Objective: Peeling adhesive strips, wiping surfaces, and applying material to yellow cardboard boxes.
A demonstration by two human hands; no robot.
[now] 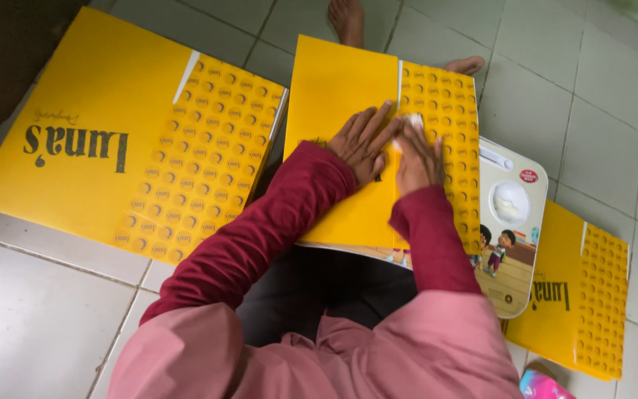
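A yellow folded card sheet (pixel 341 96) lies across my lap, its right flap printed with rows of round marks. My left hand (pixel 362 140) rests flat on the plain yellow part, fingers spread toward the flap's edge. My right hand (pixel 416 154) presses on the patterned flap beside it and pinches a small white piece (pixel 413 120) at the seam. Both sleeves are dark red. Under the sheet sits a white board (pixel 515 222) with cartoon figures.
A larger yellow sheet (pixel 90 125) with dark lettering lies on the tiled floor to the left. Another yellow sheet (pixel 585 295) lies at the right, partly under the board. My bare feet (pixel 347 21) show at the top. A pink object (pixel 544 386) peeks in at the bottom.
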